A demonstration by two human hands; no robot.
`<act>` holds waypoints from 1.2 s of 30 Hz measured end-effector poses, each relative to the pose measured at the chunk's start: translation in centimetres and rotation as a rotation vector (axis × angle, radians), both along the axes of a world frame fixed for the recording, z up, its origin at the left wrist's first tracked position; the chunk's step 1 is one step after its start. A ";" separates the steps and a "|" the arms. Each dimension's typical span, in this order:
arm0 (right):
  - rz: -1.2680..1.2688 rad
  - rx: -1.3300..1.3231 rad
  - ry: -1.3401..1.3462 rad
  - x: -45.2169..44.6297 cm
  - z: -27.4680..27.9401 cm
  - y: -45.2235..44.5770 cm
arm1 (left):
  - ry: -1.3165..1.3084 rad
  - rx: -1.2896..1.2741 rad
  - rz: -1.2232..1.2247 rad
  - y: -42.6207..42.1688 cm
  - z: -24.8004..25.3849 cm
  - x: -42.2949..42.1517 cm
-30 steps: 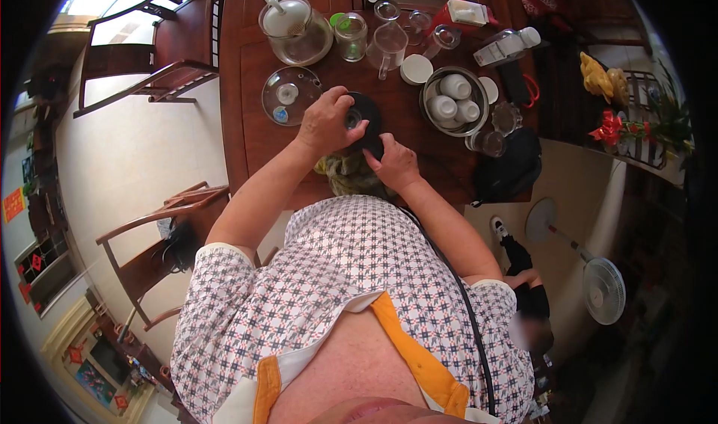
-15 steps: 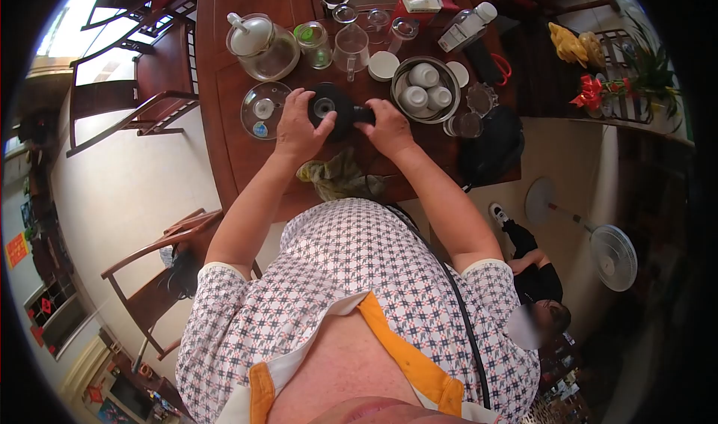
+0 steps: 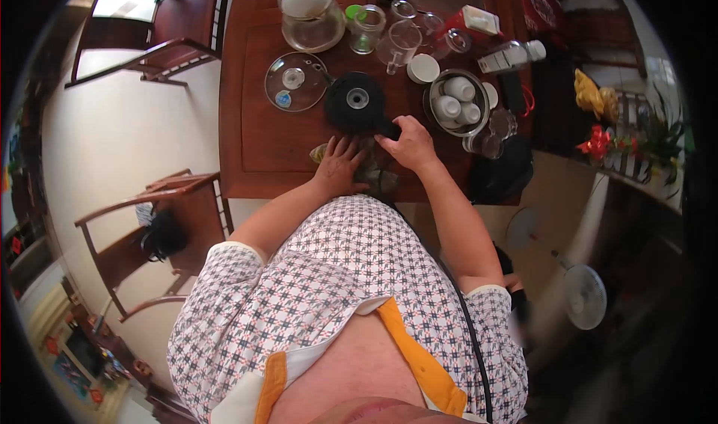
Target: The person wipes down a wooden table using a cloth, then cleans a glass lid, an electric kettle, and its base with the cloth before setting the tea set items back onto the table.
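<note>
A dark red-brown wooden table (image 3: 258, 151) fills the upper middle. A glass pot with a white lid (image 3: 313, 28) stands toward its far left corner. Well in from the left edge, above the middle of the near edge, is a black pot (image 3: 348, 114), its side handle gripped in the closed fingers of the right hand (image 3: 411, 146). A metal-rimmed bowl (image 3: 432, 110) of white cups (image 3: 458, 101) lies to the right. The left hand (image 3: 340, 166), fingers spread and slightly bent, rests on a crumpled greenish cloth (image 3: 374, 176) by the near edge.
</note>
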State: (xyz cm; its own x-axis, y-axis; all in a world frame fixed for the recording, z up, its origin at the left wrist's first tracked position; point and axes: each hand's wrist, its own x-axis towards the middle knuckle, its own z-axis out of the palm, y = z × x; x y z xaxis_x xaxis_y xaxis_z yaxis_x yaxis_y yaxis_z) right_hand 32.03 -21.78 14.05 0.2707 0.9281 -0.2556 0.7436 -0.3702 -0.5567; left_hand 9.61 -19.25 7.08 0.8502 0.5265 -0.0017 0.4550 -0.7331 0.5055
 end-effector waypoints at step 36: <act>-0.109 -0.068 -0.100 -2.1 -1.7 0.6 | -0.176 0.041 0.318 12.3 10.1 1.7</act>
